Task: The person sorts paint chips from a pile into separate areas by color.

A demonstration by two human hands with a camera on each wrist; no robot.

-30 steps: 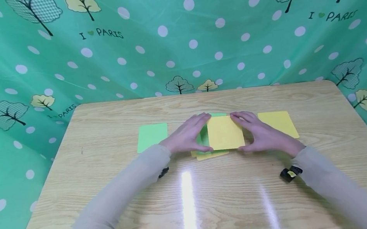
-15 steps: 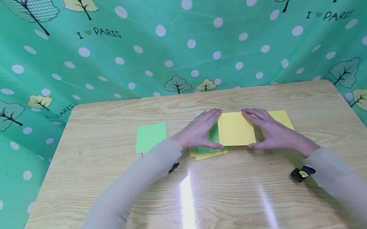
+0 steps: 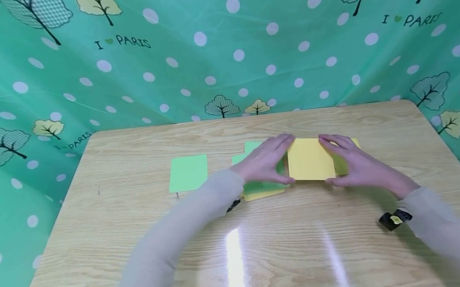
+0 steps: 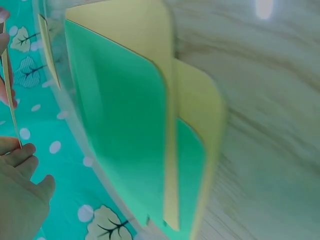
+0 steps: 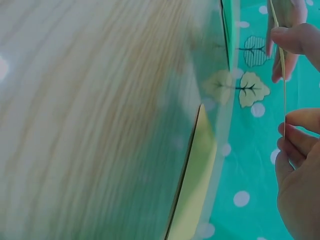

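Both hands pinch a thin yellow square card (image 3: 309, 159) by its opposite side edges. My left hand (image 3: 262, 163) holds the left side, and my right hand (image 3: 358, 164) the right. In the right wrist view the held card (image 5: 283, 95) appears edge-on, raised off the table. A second yellow card (image 3: 341, 166) lies on the table beneath the right hand, partly covered by it. Under the left hand lies a loose pile of overlapping cards, a green card (image 3: 262, 186) uppermost with yellow edges showing below; the left wrist view shows green card (image 4: 120, 100) and yellow layers alternating.
A separate green square (image 3: 188, 173) lies on the wooden table (image 3: 134, 149), left of the pile. Behind the table hangs a green dotted curtain (image 3: 183, 62). Light reflects off the tabletop in front of the cards.
Both hands have carried the yellow card to the right, from over the pile toward the yellow card lying at the right. More of the green pile now shows behind the left hand.
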